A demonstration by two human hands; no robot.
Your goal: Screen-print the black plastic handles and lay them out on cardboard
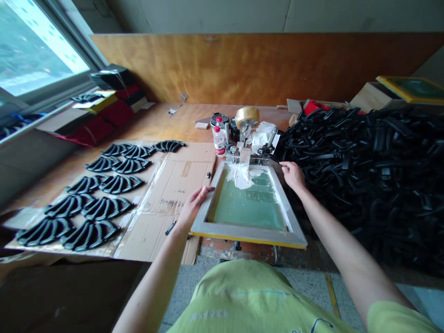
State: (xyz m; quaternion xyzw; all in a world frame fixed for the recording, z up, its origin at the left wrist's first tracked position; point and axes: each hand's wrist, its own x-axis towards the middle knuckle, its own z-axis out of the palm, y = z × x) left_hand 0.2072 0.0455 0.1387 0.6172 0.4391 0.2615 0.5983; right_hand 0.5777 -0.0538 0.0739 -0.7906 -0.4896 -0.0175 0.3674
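Note:
A wooden-framed printing screen (243, 233) with green mesh lies in front of me, white ink pooled at its far end. My left hand (195, 202) grips the frame's left rail, fingers curled over the edge. My right hand (293, 175) rests at the frame's far right corner, fingers bent, beside a big heap of black curved plastic parts (367, 157). Whether it holds one of those parts is unclear.
Rows of fanned black curved parts (90, 199) lie on flattened cardboard (173, 194) at the left. Behind the screen stand two small bottles (219, 138), a tape roll (247, 116) and white rags. Red and black items sit by the window. Another framed screen (412, 88) rests at far right.

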